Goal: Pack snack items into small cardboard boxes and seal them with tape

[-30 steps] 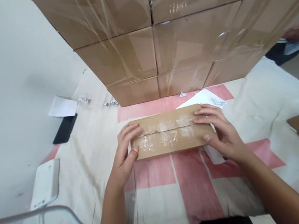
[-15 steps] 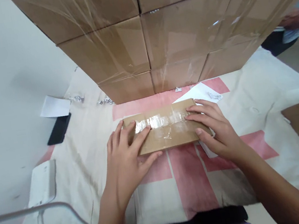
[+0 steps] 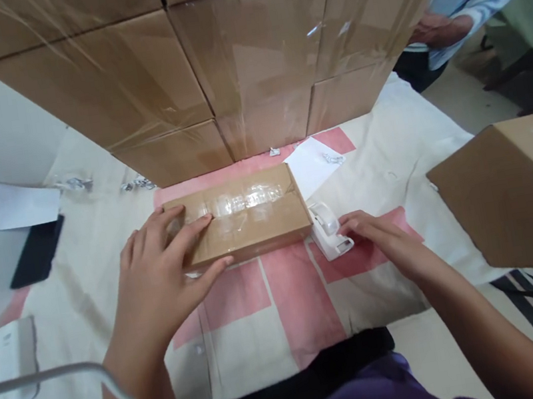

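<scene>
- The left hand (image 3: 157,277) lies flat on the left end of the small box (image 3: 249,219), grip apart.
- The small box sits on the pink and white cloth (image 3: 288,304), near the stacked boxes (image 3: 235,63).
- The right hand (image 3: 384,241) touches a white plastic thing (image 3: 327,233) just beside the small box, grip apart.

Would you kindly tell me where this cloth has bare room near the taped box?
Bare cloth lies in front of the taped box, between the left hand and right hand; another patch lies left, toward the black slab. Crowded: the strip below the stacked cartons, and the box's right end, with the white gadget and paper.
</scene>
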A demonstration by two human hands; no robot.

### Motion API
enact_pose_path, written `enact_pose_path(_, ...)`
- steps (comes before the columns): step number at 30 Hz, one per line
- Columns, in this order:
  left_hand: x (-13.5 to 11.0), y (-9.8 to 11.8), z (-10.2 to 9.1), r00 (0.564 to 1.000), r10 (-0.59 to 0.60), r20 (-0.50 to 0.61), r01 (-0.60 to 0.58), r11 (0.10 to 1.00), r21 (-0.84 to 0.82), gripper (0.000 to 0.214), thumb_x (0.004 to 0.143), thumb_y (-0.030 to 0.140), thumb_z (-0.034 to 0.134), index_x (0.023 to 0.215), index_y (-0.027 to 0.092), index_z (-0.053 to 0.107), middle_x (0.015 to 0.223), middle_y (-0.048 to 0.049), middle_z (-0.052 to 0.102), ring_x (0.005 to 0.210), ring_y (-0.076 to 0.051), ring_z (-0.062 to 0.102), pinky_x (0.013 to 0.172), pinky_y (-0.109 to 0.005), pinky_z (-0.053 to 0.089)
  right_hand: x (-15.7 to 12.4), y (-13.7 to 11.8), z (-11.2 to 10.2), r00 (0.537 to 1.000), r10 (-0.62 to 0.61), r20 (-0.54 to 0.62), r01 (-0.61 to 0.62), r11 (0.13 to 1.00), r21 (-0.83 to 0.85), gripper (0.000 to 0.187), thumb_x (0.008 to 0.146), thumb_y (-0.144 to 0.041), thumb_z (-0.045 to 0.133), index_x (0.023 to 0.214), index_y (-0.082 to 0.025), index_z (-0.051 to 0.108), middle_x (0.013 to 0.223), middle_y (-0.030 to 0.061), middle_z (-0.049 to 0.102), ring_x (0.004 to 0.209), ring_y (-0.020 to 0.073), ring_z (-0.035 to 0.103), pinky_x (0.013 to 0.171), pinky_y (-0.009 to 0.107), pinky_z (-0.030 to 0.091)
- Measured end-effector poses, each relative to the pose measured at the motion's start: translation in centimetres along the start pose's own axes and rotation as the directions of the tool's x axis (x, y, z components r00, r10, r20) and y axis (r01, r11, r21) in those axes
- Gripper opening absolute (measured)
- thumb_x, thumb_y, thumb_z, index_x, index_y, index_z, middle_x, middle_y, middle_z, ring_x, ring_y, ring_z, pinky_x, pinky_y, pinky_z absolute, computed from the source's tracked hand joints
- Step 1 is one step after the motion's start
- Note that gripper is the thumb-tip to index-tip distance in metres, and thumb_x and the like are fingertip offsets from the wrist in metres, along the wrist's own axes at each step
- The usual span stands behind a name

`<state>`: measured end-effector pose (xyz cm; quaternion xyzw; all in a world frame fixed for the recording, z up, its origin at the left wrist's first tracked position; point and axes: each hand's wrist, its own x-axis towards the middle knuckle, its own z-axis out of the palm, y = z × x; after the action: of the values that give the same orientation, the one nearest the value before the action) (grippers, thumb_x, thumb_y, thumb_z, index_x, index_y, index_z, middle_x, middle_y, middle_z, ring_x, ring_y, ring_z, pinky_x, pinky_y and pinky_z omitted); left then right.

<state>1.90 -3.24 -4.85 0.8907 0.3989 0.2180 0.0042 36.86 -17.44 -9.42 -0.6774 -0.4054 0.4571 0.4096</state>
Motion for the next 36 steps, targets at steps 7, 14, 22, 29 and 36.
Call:
enact_pose_path(7, -0.6, 3.4, 1.9, 0.956, 0.053, -0.288, -0.043, 0.998, 0.04, 0.054, 0.083, 0.038, 0.08, 0.133, 0.038, 0.06, 0.147, -0.0067, 0.051, 0.146, -0.042, 0.04, 0.117, -0.064, 0.036, 0.5, -0.1, 0.8, 0.989, 0.147, -0.01, -0.145, 0.984, 0.1, 0.031, 0.077, -0.052, 0.069, 0.073, -0.022, 0.072, 0.118, 0.0065, 0.065, 0.109, 0.0294, 0.062, 0.092, 0.041, 0.051)
enact_pose_path(14, 0.1, 15.0, 12.1, 0.906, 0.334, -0.261, -0.42, 0.796, -0.436, 0.05, 0.092, 0.035, 0.068, 0.136, 0.023, 0.049, 0.144, -0.0168, 0.054, 0.141, -0.032, 0.049, 0.11, -0.051, 0.05, 0.3, 0.1, 1.1, 0.981, 0.194, 0.017, -0.193, 0.96, 0.203, 0.024, 0.083, -0.044, 0.066, 0.095, -0.023, 0.069, 0.102, 0.0036, 0.067, 0.105, 0.0254, 0.061, 0.092, 0.038, 0.048)
enact_pose_path(22, 3.6, 14.9, 18.5, 0.92, 0.277, -0.276, -0.385, 0.769, -0.51, 0.07, 0.093, 0.044, 0.064, 0.151, 0.019, 0.034, 0.164, -0.0224, 0.028, 0.156, -0.036, 0.026, 0.119, -0.058, 0.04, 0.1, -0.2, 1.7, 0.975, 0.218, -0.032, -0.195, 0.923, 0.332, 0.02, 0.08, -0.04, 0.075, 0.083, -0.021, 0.067, 0.089, 0.0015, 0.061, 0.095, 0.0216, 0.056, 0.091, 0.036, 0.042)
enact_pose_path(29, 3.2, 15.3, 18.4, 0.905, 0.245, -0.348, -0.399, 0.772, -0.495, 0.072, 0.093, 0.054, 0.064, 0.15, 0.017, 0.038, 0.16, -0.0247, 0.035, 0.149, -0.038, 0.037, 0.116, -0.054, 0.042, -2.3, -0.9, 3.1, 0.972, 0.155, -0.177, -0.079, 0.924, 0.374, 0.032, 0.083, -0.042, 0.078, 0.069, -0.02, 0.059, 0.082, 0.0008, 0.057, 0.085, 0.0182, 0.052, 0.082, 0.031, 0.041)
enact_pose_path(36, 3.2, 15.3, 18.8, 0.914, 0.225, -0.336, -0.382, 0.756, -0.531, 0.078, 0.094, 0.058, 0.06, 0.155, 0.018, 0.031, 0.163, -0.0235, 0.032, 0.153, -0.039, 0.03, 0.119, -0.055, 0.038, -5.0, 0.9, 4.8, 0.951, 0.156, -0.268, -0.067, 0.947, 0.313, 0.046, 0.083, -0.049, 0.079, 0.06, -0.02, 0.051, 0.069, 0.0012, 0.059, 0.072, 0.0163, 0.051, 0.07, 0.03, 0.039)
